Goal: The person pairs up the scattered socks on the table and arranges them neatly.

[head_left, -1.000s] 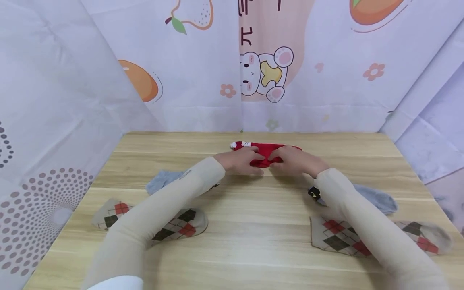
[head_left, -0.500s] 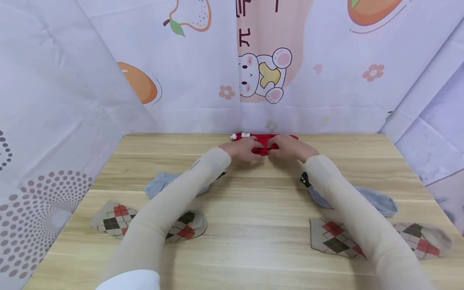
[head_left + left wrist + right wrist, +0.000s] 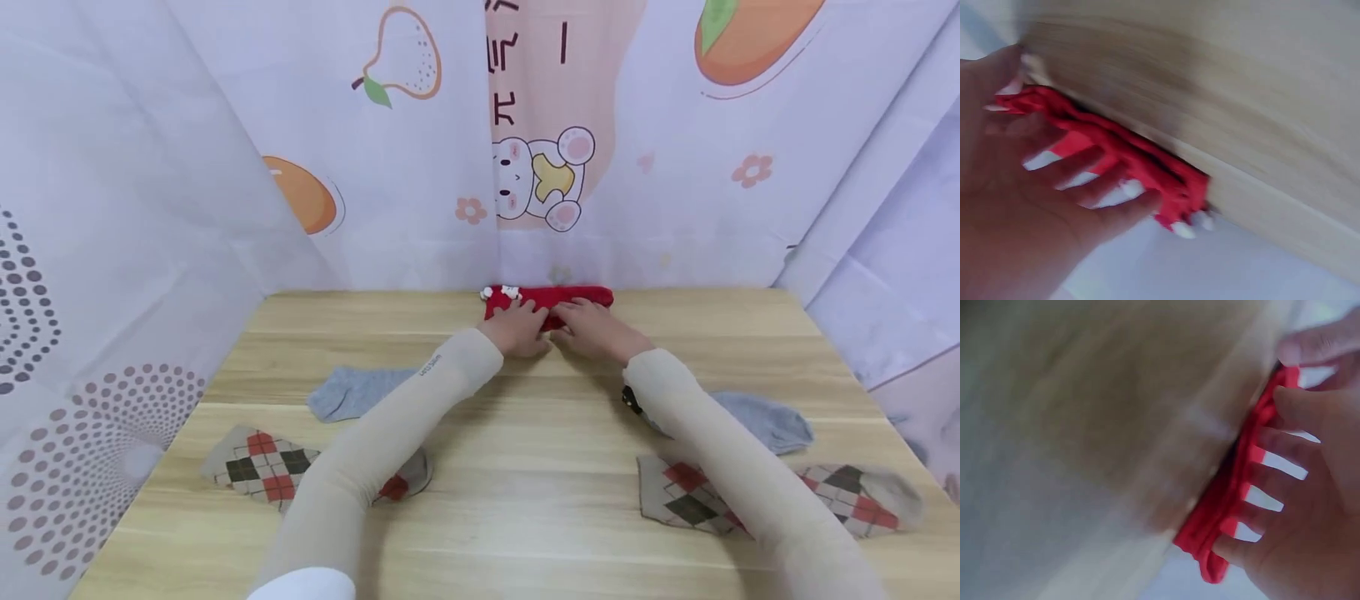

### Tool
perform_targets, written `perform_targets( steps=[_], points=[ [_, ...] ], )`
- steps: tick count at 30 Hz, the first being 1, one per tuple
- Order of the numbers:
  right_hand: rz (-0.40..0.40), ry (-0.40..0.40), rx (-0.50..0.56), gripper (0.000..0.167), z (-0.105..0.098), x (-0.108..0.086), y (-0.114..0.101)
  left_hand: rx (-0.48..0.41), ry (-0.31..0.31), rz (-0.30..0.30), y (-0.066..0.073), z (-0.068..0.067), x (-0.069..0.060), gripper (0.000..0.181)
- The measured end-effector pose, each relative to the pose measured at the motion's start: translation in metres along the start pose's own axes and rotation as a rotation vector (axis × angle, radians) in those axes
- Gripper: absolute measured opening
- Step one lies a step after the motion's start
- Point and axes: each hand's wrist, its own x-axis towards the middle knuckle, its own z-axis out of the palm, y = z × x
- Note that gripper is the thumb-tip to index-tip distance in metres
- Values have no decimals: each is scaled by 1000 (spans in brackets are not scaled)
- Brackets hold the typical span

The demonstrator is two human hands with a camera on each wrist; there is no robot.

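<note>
At the table's back edge lies a red sock [image 3: 585, 294] with small white trim pieces at its left end. My left hand [image 3: 519, 327] rests on its near side, fingers spread. Beside it, my right hand [image 3: 597, 330] touches the sock's middle. In the left wrist view, the left fingers [image 3: 1094, 181] lie extended over the folded red cloth. The right wrist view has the right fingers [image 3: 1272, 481] spread along the sock's length, apart from each other. Parts of the sock are hidden under both hands.
A grey sock [image 3: 360, 392] and an argyle sock [image 3: 258, 467] lie on the left, partly under the left sleeve. Another grey sock [image 3: 765, 421] and argyle sock [image 3: 686, 492] lie on the right. A printed curtain [image 3: 420, 183] stands behind the table.
Both hands have moved the red sock away, to the table's back edge. The fingers have since flattened on it and more of the sock shows. The head view has tilted up slightly.
</note>
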Motion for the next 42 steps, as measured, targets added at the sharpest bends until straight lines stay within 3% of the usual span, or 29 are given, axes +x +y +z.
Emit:
perform_targets(
  steps=[3,7,12,15,22,26,29,32,34,39,42],
  points=[
    [8,1,3,51,1,-12,-6,13,23,4,7,6,-18,68],
    [-50,58,-9,47,-7,-31,-20,37,91,79,9,7,-56,64],
    [-148,130,18,35,-17,-58,-39,17,189,163,4,6,-105,56],
    [-169,129,47,35,-17,-69,-49,-25,234,181,-3,10,-126,54],
    [-205,181,-7,35,-15,-84,-77,-64,300,151,-22,8,-177,55],
    [-226,172,4,36,-16,-84,-97,-104,370,68,-45,-6,-219,55],
    [-251,188,18,36,-16,-80,-109,-119,423,3,-66,-20,-242,53],
    [-266,190,16,37,-14,-72,-121,-145,423,-30,-84,-29,-254,52],
    [-274,171,23,37,-15,-64,-131,-173,386,-52,-95,-30,-258,51],
    [-231,105,78,39,-28,-37,-160,-222,286,-129,-125,-25,-264,48],
    [-205,83,103,37,-35,-20,-175,-261,245,-166,-147,-20,-261,45]
  ],
)
